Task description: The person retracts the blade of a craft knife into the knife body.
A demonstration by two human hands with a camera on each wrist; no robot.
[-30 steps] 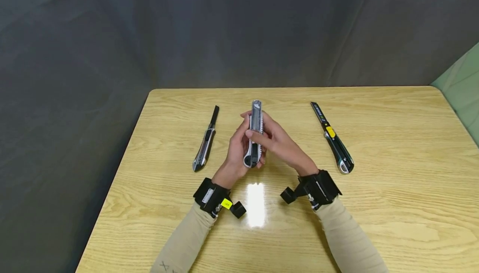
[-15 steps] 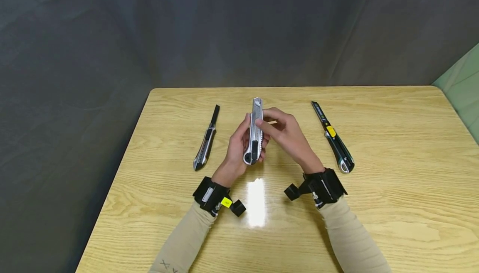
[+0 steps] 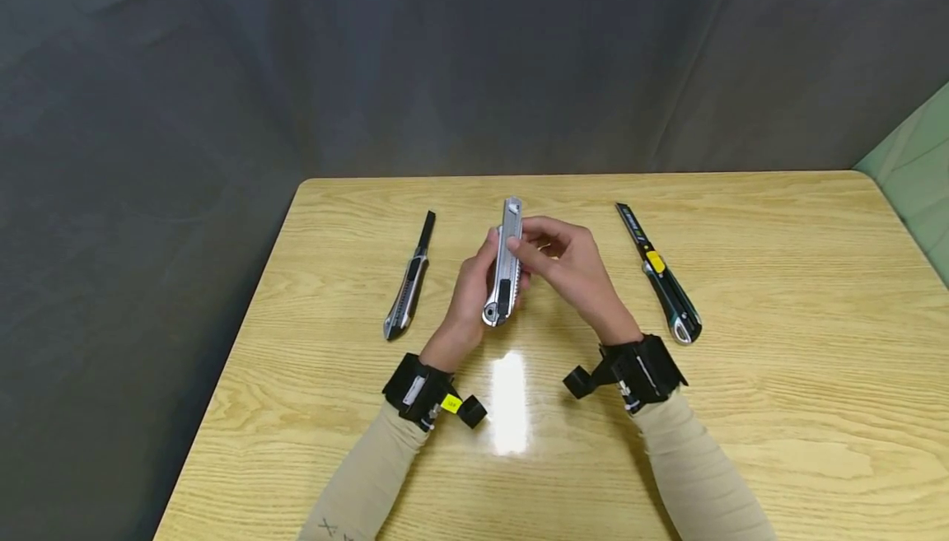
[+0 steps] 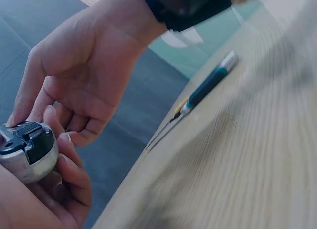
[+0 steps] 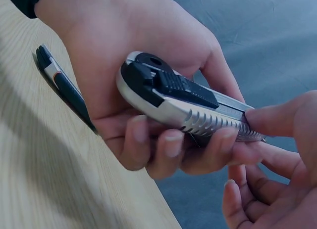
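Note:
A silver utility knife [image 3: 504, 269] with a black slider near its lower end is held above the table, its narrow end pointing away from me. My left hand [image 3: 465, 298] grips it, and in the right wrist view the fingers [image 5: 172, 145] curl under its ridged edge. No bare blade shows beyond its far end. My right hand [image 3: 580, 277] pinches the body forward of the slider [image 5: 185, 88], thumb on top. In the left wrist view, the knife [image 4: 34, 157] shows its rounded butt end; the right hand [image 4: 94, 66] reaches it from above, other fingers loosely bent.
On the table [image 3: 786, 343] left of my hands lies a grey-and-black utility knife [image 3: 406, 286], its dark blade end facing away. To the right lies a black-and-green utility knife [image 3: 667, 290] with a yellow slider. A dark cloth [image 3: 474, 55] hangs behind the table's far edge.
My right hand has shifted slightly right, and its thumb has moved farther up the knife body, uncovering the slider. My left hand keeps its grip, with the knife tilted a little.

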